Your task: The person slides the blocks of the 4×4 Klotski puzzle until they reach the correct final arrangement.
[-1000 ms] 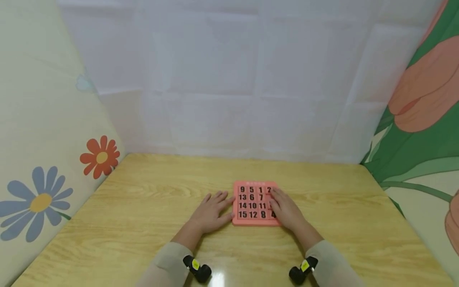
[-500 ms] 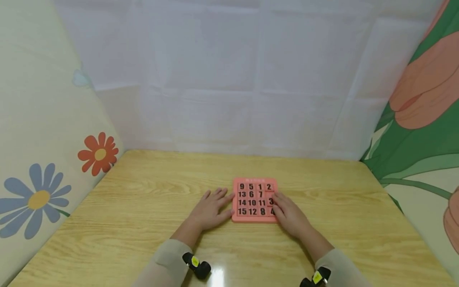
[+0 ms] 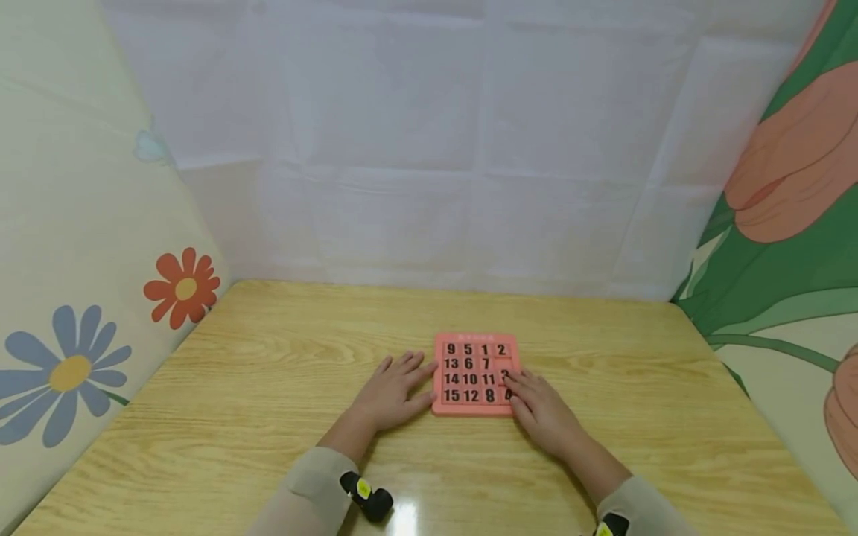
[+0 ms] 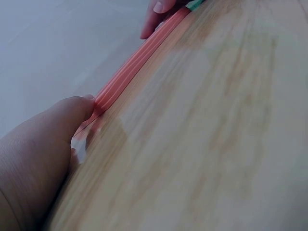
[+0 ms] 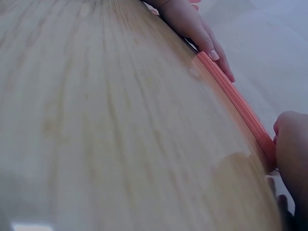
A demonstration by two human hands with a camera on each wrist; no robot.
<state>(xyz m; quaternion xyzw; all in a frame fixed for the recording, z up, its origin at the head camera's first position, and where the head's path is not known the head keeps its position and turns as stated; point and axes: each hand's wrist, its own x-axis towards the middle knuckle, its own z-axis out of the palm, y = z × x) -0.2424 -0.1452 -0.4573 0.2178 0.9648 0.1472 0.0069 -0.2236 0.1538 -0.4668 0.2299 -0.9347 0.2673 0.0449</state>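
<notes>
A pink number slide puzzle [image 3: 476,410] with black numerals lies flat on the table in the head view. Its right column shows the 2 tile [image 3: 501,350] at the top, a gap below it, then the 3 tile, partly covered by fingertips, and the 4 tile [image 3: 508,395]. My left hand [image 3: 387,398] lies beside the puzzle, its spread fingers and thumb touching the left edge. From the right, my right hand [image 3: 546,417] reaches over the frame, fingertips on the 3 tile and thumb by the 4. Both wrist views show the puzzle's ridged side [image 4: 139,60] edge-on.
The wood-grain table [image 3: 281,335] extends around the puzzle on all sides. A white cloth [image 3: 402,149] hangs behind it. Flower-print panels stand at the left [image 3: 74,223] and right [image 3: 791,313]. A black wrist camera [image 3: 367,497] sits on the left sleeve.
My right hand has moved down the puzzle's right column, from the 2 tile to the 3 tile, uncovering the 2 and the gap. My left hand stays at the left edge.
</notes>
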